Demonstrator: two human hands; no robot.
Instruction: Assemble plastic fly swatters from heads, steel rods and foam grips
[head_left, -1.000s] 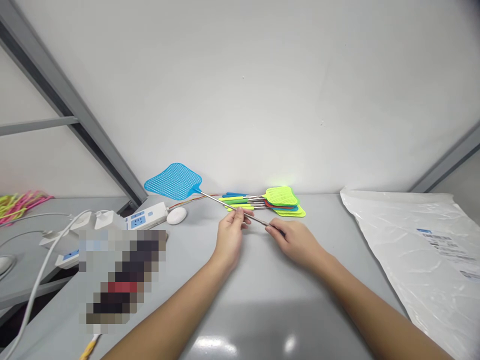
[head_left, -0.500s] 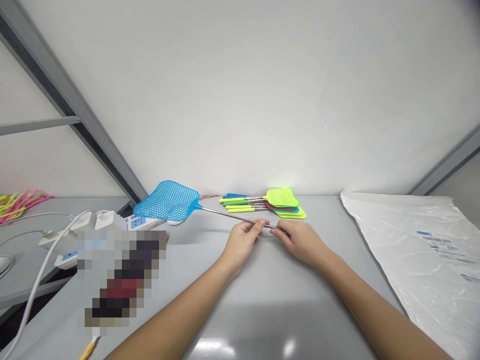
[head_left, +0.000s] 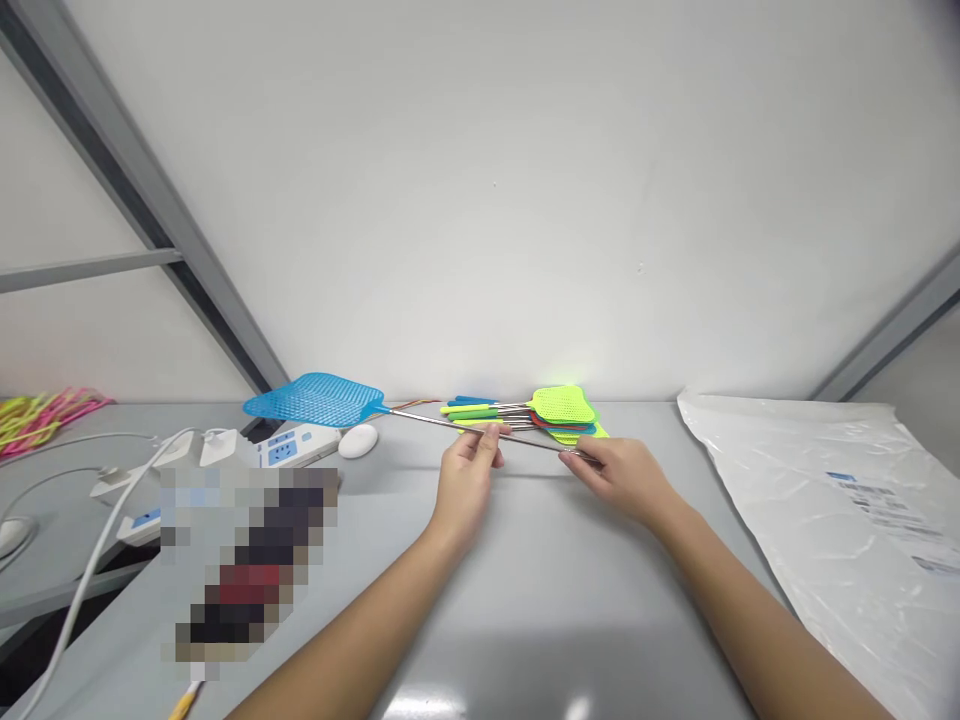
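no box or bin on the bench; the nearest thing to a container is the flat white plastic bag with a printed label point(head_left: 832, 500), lying at my right on the grey table point(head_left: 540, 600). whether anything is inside it i cannot tell from here.

both hands hold the blue mesh fly swatter with the thin telescoping metal rod point(head_left: 420, 418). its long axis runs almost level across the table, left to right, dipping slightly toward the right. the blue head point(head_left: 313, 399) points left and is seen nearly edge-on, raised over the white power strip point(head_left: 289, 447) and the small white oval object point(head_left: 358, 440).

my left hand point(head_left: 466, 478) pinches the rod at its middle, thumb and fingertips point(head_left: 491, 440) closed on the metal, other fingers curled. my right hand point(head_left: 626, 475) is closed around the handle end, which is mostly buried in the grip.

the rod hangs just above the table, in front of the stack of short fly swatters with yellow-green, red and blue heads point(head_left: 559, 412), which lies against the white wall point(head_left: 525, 200).

far left: bundle of pink and yellow strands point(head_left: 37, 412), white cables point(head_left: 97, 540).
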